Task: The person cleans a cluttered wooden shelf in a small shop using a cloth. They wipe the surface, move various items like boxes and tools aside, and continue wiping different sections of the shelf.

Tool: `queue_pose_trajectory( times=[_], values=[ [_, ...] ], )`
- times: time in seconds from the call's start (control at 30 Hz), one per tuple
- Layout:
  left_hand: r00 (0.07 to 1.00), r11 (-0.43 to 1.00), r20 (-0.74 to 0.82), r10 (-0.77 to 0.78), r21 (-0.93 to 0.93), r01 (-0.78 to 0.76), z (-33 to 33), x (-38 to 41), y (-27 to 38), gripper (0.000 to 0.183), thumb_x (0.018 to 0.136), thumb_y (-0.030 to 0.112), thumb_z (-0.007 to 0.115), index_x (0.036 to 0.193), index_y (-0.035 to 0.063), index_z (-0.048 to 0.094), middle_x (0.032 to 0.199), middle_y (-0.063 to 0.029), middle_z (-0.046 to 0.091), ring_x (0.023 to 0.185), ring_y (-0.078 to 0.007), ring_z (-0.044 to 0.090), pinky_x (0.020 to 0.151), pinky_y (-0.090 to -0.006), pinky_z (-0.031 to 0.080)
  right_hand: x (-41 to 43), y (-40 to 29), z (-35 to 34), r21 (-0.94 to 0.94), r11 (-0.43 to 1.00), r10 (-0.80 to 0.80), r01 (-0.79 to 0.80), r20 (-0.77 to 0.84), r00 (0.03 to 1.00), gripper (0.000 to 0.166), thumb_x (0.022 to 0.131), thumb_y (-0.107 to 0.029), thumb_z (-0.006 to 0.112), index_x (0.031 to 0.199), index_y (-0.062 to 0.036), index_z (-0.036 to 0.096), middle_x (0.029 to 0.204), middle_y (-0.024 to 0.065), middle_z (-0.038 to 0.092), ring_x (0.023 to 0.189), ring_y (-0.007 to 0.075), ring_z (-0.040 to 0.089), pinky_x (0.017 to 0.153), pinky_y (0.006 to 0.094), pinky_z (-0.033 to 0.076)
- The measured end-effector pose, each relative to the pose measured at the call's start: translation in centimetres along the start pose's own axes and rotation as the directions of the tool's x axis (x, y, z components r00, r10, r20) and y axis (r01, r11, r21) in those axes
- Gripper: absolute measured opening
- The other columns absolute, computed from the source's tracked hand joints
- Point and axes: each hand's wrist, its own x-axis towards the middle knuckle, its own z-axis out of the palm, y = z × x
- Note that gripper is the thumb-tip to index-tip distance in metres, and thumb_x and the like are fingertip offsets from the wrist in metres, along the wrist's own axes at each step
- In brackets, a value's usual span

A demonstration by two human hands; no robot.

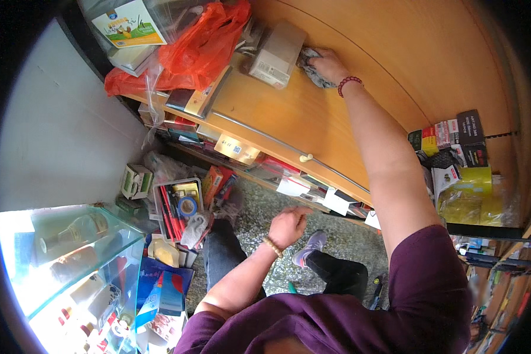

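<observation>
My right hand [329,65] presses a crumpled grey cloth [312,68] onto the wooden shelf surface [265,108], the arm stretched far out. Just left of the cloth lies a translucent plastic box [279,53] with a label on its end. My left hand [286,226], a beaded bracelet at its wrist, hangs above the speckled floor with fingers curled and nothing seen in them. Further left on the shelf lie a red plastic bag [199,48] and a flat dark and gold box [199,95].
Packages [451,137] and a yellow wrapped pack [464,194] occupy the shelf's right end. Below the front edge, paper tags hang by a lower tier. A plastic bin [200,188] holds blue tape [187,206] and red pens. A glass display case [137,248] stands at the lower left.
</observation>
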Motion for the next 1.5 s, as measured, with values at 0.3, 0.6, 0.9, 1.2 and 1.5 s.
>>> queue_pose_trajectory(
  times=[0.3,0.6,0.9,1.2,1.5],
  values=[
    [0.999,0.999,-0.023,-0.044,0.008,0.045,0.8,0.4,-1.0,0.02,0.077,0.017,0.047,0.092,0.0119,0.059,0.076,-0.0147,0.059,0.069,-0.032,0.057,0.062,-0.0404,0.046,-5.5,0.9,2.1,-0.329,0.922,-0.208,0.203,0.018,0.978,0.04,0.072,-0.024,0.05,0.113,-0.0213,0.053,0.097,0.0178,0.055,0.091,0.0284,0.054,0.078,0.0356,0.043],
    [0.995,0.994,0.017,-0.098,0.054,0.097,1.7,0.1,-2.4,0.019,0.076,0.019,0.049,0.091,0.0157,0.061,0.072,-0.0154,0.059,0.067,-0.0322,0.057,0.06,-0.0401,0.046,-12.5,-1.8,4.2,-0.246,0.928,-0.241,0.28,0.178,0.954,0.041,0.073,-0.018,0.054,0.114,-0.0198,0.051,0.104,0.0129,0.046,0.101,0.0281,0.045,0.09,0.0315,0.035],
    [0.989,0.99,0.051,-0.141,-0.009,0.141,1.7,0.3,-3.0,0.021,0.075,0.018,0.047,0.09,0.014,0.06,0.078,-0.0177,0.059,0.074,-0.0358,0.056,0.065,-0.0438,0.046,-17.8,7.6,-6.2,0.091,0.973,0.216,-0.211,-0.055,0.975,0.046,0.076,-0.022,0.055,0.116,-0.0018,0.043,0.11,0.0201,0.049,0.099,0.0306,0.05,0.086,0.0372,0.04],
    [0.993,0.993,0.064,-0.096,-0.067,0.101,1.8,0.0,-2.1,0.02,0.076,0.015,0.051,0.093,0.0112,0.06,0.068,-0.0154,0.059,0.06,-0.0279,0.058,0.055,-0.0338,0.045,-14.7,-1.4,5.5,-0.348,0.938,-0.07,-0.004,-0.198,0.978,0.039,0.077,-0.023,0.052,0.11,-0.0026,0.047,0.105,0.0223,0.046,0.097,0.0358,0.047,0.085,0.0401,0.039],
    [0.969,0.98,0.148,-0.197,0.005,0.199,1.7,0.4,-3.5,0.018,0.075,0.018,0.051,0.091,0.0156,0.06,0.071,-0.016,0.059,0.067,-0.0321,0.058,0.059,-0.0385,0.046,-15.1,-2.0,3.4,0.24,0.97,0.014,0.034,-0.193,0.981,0.029,0.078,-0.02,0.053,0.1,0.0002,0.053,0.095,0.0157,0.054,0.084,0.0241,0.055,0.075,0.0349,0.045]
  ],
)
